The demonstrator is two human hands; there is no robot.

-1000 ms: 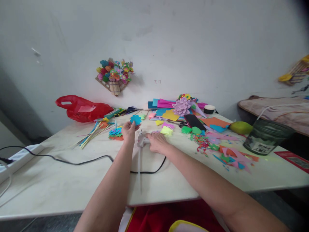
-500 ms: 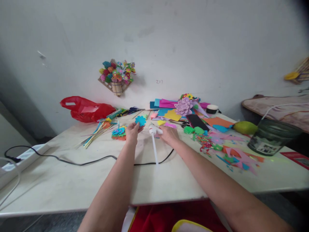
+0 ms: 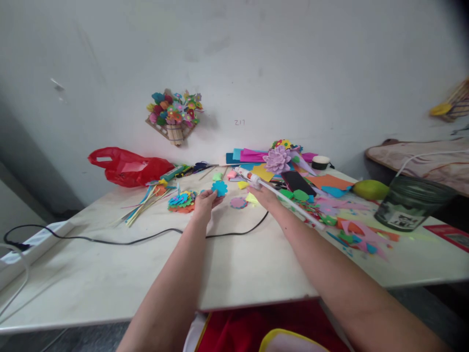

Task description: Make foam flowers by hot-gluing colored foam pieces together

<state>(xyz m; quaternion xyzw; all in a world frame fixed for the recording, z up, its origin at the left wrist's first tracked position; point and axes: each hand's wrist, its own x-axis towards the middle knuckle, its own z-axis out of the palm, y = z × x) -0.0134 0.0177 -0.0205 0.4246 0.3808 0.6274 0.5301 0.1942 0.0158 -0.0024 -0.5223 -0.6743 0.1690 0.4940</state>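
Note:
My left hand (image 3: 205, 201) pinches a blue scalloped foam flower (image 3: 220, 188), held up just above the table. In my right hand (image 3: 265, 196) is a white hot glue gun (image 3: 252, 179), its nozzle pointing away to the upper left. A long glue stick (image 3: 298, 210) runs out of its back over my right forearm. Between the hands a pinkish-purple scalloped flower (image 3: 238, 202) lies on the table. Left of my left hand sits a pile of colourful foam flowers (image 3: 182, 201).
A black cord (image 3: 120, 242) crosses the table from a power strip (image 3: 40, 247). Thin sticks (image 3: 146, 205) and a red plastic bag (image 3: 137, 168) lie at the left. Foam scraps (image 3: 361, 237), a phone (image 3: 297, 183) and a glass jar (image 3: 412, 203) stand or lie to the right.
The glue gun has swung in my right hand, its glue stick now angled to the right instead of toward me. My left hand has shifted slightly right with the blue flower. The purple flower is uncovered.

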